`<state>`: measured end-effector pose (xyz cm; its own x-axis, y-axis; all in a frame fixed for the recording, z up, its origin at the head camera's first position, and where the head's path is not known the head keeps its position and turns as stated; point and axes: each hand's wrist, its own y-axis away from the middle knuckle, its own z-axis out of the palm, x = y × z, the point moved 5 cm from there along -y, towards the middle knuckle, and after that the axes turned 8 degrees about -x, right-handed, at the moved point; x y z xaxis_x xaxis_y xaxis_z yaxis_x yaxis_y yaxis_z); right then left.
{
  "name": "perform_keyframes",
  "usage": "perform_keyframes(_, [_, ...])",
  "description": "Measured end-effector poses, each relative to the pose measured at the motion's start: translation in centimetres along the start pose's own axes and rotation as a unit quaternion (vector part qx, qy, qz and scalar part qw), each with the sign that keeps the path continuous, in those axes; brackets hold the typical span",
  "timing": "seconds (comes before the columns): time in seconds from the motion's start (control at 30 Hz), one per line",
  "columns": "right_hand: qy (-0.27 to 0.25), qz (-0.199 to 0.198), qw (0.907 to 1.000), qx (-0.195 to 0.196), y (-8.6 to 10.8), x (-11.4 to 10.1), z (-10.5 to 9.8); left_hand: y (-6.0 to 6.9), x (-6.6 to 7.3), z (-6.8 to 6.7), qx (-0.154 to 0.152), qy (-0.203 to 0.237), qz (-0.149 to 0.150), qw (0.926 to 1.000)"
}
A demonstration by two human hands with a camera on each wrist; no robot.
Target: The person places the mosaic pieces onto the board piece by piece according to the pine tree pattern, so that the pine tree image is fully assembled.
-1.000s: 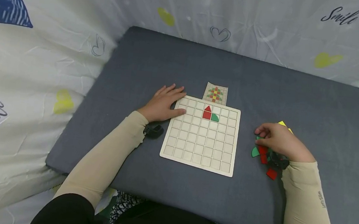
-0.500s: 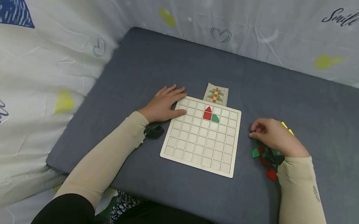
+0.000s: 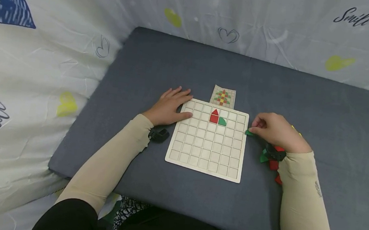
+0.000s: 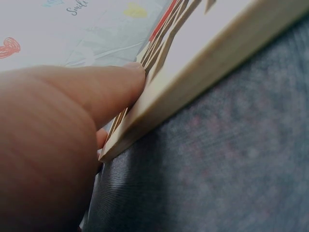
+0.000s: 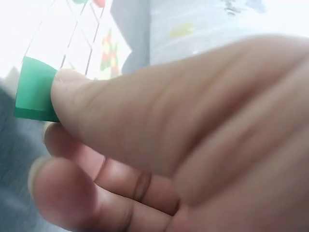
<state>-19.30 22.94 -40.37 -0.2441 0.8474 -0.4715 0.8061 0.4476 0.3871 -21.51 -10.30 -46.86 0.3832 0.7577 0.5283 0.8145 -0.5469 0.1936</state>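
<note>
A wooden grid board (image 3: 197,151) lies on the grey table. In its upper rows sit a red triangle (image 3: 215,112), a red square (image 3: 214,119) below it and a green quarter-circle tile (image 3: 222,121) to the right. My left hand (image 3: 168,108) rests at the board's upper left corner, fingers spread, its thumb (image 4: 111,87) on the rim. My right hand (image 3: 274,131) pinches another green tile (image 5: 36,92) between thumb and finger, at the board's right edge. The fingers hide part of that tile.
A small pattern card (image 3: 223,97) with a tree design lies behind the board, partly under its top edge. Loose red tiles (image 3: 273,165), green tiles (image 3: 263,156) and yellow ones lie around and beneath my right wrist. A printed curtain (image 3: 195,5) surrounds the table.
From the loose tiles, my right hand has moved left and away from me to the board's right edge, carrying the green tile. My left hand has stayed in place.
</note>
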Motion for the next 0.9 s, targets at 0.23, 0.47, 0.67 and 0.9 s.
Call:
perform_keyframes(0.23, [-0.006, -0.015, 0.9999, -0.002, -1.3, -2.1, -0.5, 0.0, 0.0, -0.1, 0.002, 0.0, 0.0, 1.0])
perform_keyframes(0.47, [-0.01, -0.029, 0.9995, 0.001, -2.8, -3.7, -0.3, 0.1, 0.2, -0.1, 0.0, 0.001, 0.001, 1.0])
perform_keyframes(0.67, [-0.022, -0.045, 0.9987, 0.003, -4.0, -4.8, -0.1, 0.0, 0.3, -0.2, -0.002, 0.003, 0.004, 1.0])
perform_keyframes(0.9, [-0.031, -0.078, 0.9964, -0.001, -5.8, -6.6, 0.7, 0.1, 0.2, -0.1, -0.002, 0.004, 0.003, 1.0])
